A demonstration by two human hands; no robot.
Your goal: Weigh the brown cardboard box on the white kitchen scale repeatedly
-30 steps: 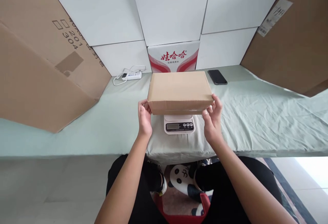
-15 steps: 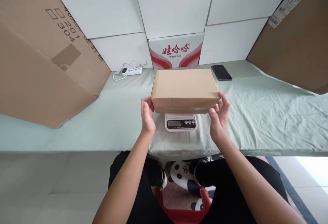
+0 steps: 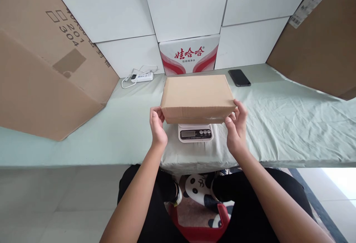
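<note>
A closed brown cardboard box (image 3: 197, 91) is over a small white kitchen scale (image 3: 195, 133), whose front panel with a display and buttons sticks out toward me. The box hides the scale's platform, so I cannot tell whether it rests on it. My left hand (image 3: 158, 126) grips the box's front left corner, fingers curled at its side. At the front right corner, my right hand (image 3: 236, 126) holds the box with fingers on the side and thumb near the lower front edge. Clear tape runs along the front face.
A black phone (image 3: 239, 77) lies right of the box on the green tablecloth (image 3: 294, 124). Behind stands a red-and-white carton (image 3: 190, 55). A white power strip (image 3: 142, 76) with its cable lies back left. Large cardboard boxes (image 3: 36, 69) flank both sides.
The box has shifted slightly left relative to the scale, with both hands still on it. The whole view has also moved a little.
</note>
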